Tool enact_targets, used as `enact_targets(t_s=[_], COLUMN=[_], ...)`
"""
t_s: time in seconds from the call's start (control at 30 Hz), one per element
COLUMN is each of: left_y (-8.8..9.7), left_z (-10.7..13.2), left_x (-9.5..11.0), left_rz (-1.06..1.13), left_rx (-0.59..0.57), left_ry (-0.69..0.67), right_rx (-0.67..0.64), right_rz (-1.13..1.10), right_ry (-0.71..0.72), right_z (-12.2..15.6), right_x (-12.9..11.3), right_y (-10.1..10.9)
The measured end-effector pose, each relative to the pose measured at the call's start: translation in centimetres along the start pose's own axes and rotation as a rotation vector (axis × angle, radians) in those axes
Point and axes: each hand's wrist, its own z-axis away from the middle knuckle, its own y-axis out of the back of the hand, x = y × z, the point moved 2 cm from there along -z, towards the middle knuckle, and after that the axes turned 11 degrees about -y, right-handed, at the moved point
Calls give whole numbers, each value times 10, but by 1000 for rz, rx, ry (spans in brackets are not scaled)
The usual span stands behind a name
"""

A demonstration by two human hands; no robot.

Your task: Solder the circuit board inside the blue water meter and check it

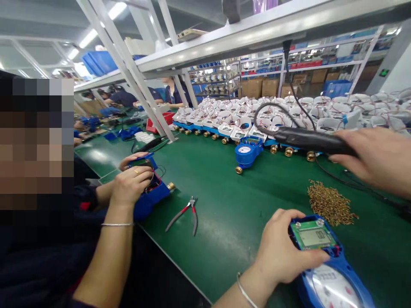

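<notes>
- Blue plastic under the left hand (281, 250): its fingers lie along one side of the blue meter (348, 280), the thumb across the face below the display, a half-open grip spanning the casing.
- The right hand (382, 156) is closed around a black tool (308, 140), held raised over the table; its working end cannot be made out.
- This meter rests on the green table (224, 188) at the lower right, its circuit board (311, 235) exposed, the display lit. A slip of the tool, or the thumb pressing inward, could scratch the board or catch the wires beside it.
- Near the meter's far end, a heap of small brass-coloured pieces (332, 204), probably screws, could scatter if a sleeve or the tool's cable (290, 85) swept through; a stray one might drop into the open casing.
- Farther off, a second blue meter (246, 155) stands before rows of white housings (224, 117).
- Leftward, pliers (193, 209) lie splayed near a co-worker's hand (131, 182), which works at another blue unit (150, 199).
</notes>
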Motion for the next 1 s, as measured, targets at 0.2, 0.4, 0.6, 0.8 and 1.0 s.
enact_targets(t_s=[0.2, 0.4, 0.6, 0.8, 1.0], left_y=[-1, -2, 0, 4, 3], left_z=[1, -1, -10, -19, -20], left_x=[-7, -13, -6, -5, -10], left_rz=[57, 101, 77, 27, -10], left_rx=[0, -2, -11, 36, 58], left_ry=[22, 43, 34, -11, -70], right_rx=[-169, -317, -420, -428, -339], right_rz=[19, -135, -233, -182, -83], right_ry=[232, 391, 322, 34, -266], right_z=[-44, -46, -31, 6, 85], right_x=[-114, -163, -137, -32, 84], right_y=[-78, -123, -124, -110, -81])
